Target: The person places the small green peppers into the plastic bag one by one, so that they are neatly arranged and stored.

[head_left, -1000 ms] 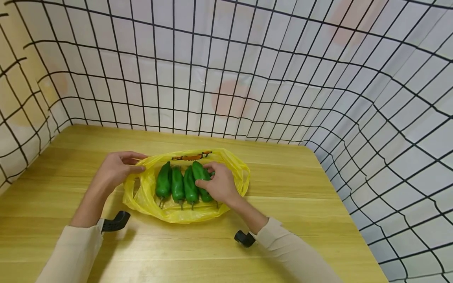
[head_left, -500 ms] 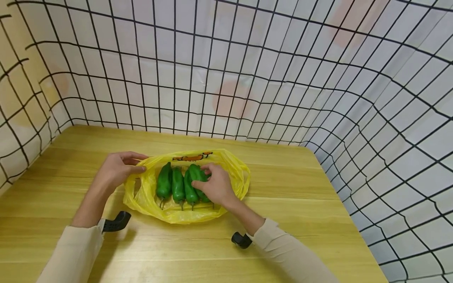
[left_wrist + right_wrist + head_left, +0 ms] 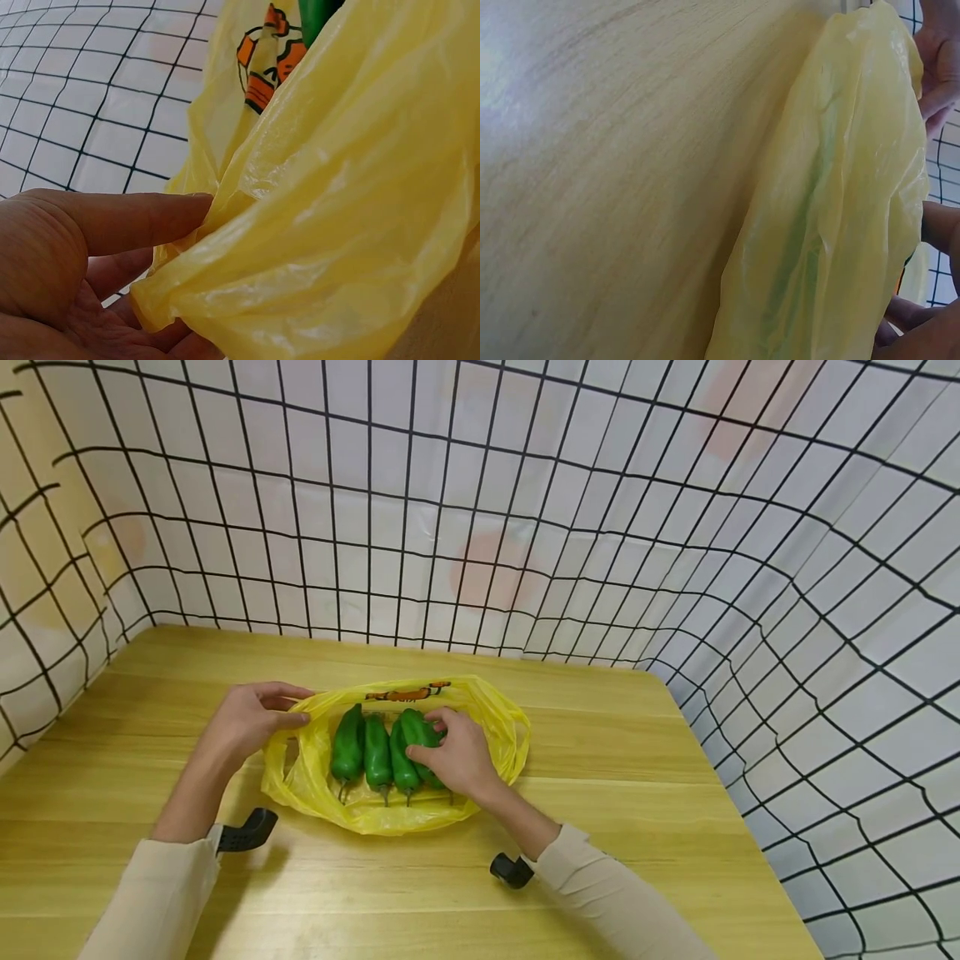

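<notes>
My left hand (image 3: 251, 720) pinches the left rim of the yellow bag (image 3: 315, 781), thumb and fingers curled on the thin plastic; the left wrist view shows my forefinger (image 3: 142, 217) laid along a fold of it, with the film bunched over my palm. My right hand (image 3: 457, 760) is inside the bag's mouth, fingers bent round the rightmost pepper (image 3: 417, 732), which lies partly over its neighbour. Three more peppers (image 3: 375, 752) lie side by side to its left, touching one another, stems toward me. All four are green and sit in the spread-open bag, which has an orange print (image 3: 407, 693) on its far rim.

The bag rests on the wooden table (image 3: 637, 760), about midway between the left and right edges and nearer the far edge than the near one. In the right wrist view the bag's side (image 3: 840, 225) hangs against the tabletop, pale green showing faintly through it, and my left hand's fingers (image 3: 939, 64) show past its top. A checked cloth (image 3: 525, 510) with black lines stands round the far, left and right edges. Both of my sleeves (image 3: 161, 893) are beige, and a black wrist mount (image 3: 243, 831) sits at each cuff.
</notes>
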Motion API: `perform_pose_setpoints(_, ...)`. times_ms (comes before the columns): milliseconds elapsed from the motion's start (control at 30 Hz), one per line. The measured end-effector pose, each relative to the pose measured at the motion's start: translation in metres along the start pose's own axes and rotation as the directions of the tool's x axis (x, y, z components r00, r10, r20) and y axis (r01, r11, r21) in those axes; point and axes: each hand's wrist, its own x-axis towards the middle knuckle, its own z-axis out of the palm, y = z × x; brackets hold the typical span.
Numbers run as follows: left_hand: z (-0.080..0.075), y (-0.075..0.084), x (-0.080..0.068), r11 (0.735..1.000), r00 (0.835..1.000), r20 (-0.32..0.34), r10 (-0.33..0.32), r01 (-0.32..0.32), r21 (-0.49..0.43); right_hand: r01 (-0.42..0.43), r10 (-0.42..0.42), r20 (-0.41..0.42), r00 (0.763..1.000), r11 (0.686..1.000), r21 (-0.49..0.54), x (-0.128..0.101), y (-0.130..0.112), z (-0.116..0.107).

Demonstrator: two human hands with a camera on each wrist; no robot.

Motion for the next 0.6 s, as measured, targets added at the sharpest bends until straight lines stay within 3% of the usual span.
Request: perform_pose_setpoints(600, -0.0002, -0.0015, 0.0006, 1.000, 1.000, 0.005, 0.007, -0.007, 0.001, 0.016, -0.016, 0.005, 1.000, 1.000, 0.006, -0.0027, 0.0022, -0.0031)
